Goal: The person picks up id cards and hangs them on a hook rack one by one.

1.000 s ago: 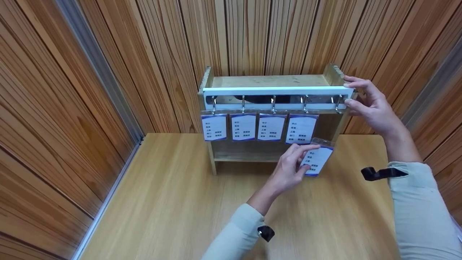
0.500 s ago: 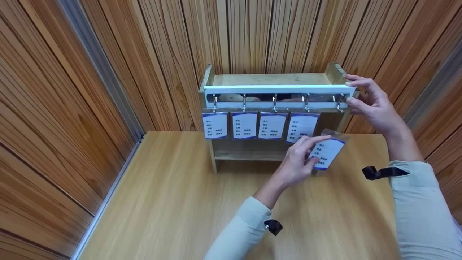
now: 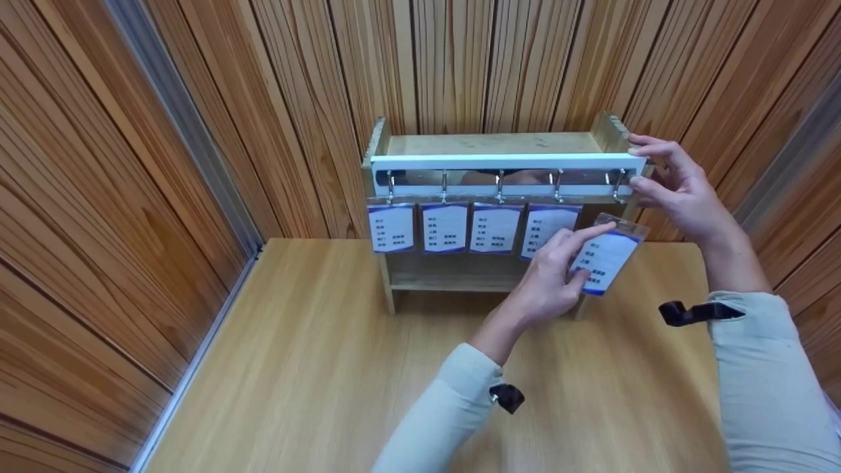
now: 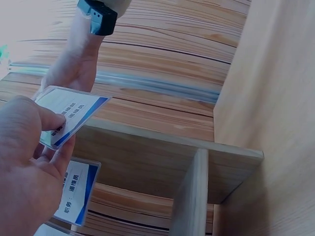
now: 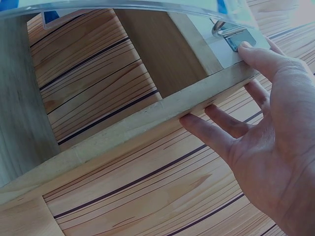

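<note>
My left hand [image 3: 548, 282] pinches a clear-sleeved name badge [image 3: 611, 253] between thumb and fingers, tilted, just below the rightmost hook [image 3: 619, 185]. In the left wrist view the thumb lies on the face of this badge [image 4: 74, 110]. My right hand [image 3: 686, 190] grips the right end of the white hook rack [image 3: 473, 161], with the thumb on its front. In the right wrist view, other fingers of the right hand [image 5: 270, 128] touch the wooden side panel [image 5: 123, 120]. Several similar badges [image 3: 445, 226] hang in a row from the other hooks.
The rack sits across the front of a small wooden shelf [image 3: 493, 143], which stands on a wooden table [image 3: 315, 368]. Wood-panelled walls [image 3: 315, 98] rise behind and at both sides. The shelf's lower board [image 3: 453, 282] shows beneath the hanging badges.
My left hand has carried the badge up and to the right, closer to the rightmost hook. The right hand keeps its grip on the rack's end.
</note>
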### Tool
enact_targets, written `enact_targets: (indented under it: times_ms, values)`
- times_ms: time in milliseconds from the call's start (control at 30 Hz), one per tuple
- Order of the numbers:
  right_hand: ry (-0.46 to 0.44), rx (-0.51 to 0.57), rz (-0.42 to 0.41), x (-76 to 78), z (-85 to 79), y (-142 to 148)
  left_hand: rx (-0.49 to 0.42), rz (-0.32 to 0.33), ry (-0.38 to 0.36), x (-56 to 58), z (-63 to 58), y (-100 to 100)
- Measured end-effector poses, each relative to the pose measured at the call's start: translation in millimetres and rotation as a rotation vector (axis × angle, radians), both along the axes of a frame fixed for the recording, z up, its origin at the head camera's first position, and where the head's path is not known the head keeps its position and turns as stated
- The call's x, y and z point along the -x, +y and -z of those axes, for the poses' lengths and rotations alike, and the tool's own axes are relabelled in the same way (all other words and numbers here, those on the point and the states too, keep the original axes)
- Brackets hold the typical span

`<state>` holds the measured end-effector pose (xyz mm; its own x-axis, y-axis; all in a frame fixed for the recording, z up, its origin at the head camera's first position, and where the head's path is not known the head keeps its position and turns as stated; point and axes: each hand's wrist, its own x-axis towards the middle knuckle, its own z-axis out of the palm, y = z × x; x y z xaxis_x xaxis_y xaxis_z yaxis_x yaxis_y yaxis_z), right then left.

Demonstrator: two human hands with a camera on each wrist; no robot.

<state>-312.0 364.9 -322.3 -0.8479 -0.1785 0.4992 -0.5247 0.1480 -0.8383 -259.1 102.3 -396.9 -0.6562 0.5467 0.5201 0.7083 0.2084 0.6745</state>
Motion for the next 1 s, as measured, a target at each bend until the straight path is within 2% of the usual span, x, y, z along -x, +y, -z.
enact_targets:
  times_ms: [100,300,600,1000]
  values:
    - [0.003,0.002,0.001,0.3,-0.4,-0.1,0.024,-0.001,-0.009,1.2,-4.3,3.1]
    - [0.001,0.008,-0.024,1.0,0.1,0.4,0.031,-0.044,-0.002,4.9,-10.9,8.3]
    - [-0.002,0.041,-0.03,2.5,0.9,-0.3,0.023,-0.142,0.001,8.5,-22.7,19.0]
    - [0.005,0.027,-0.034,2.5,1.0,0.5,0.076,-0.206,-0.082,7.4,-27.1,23.0]
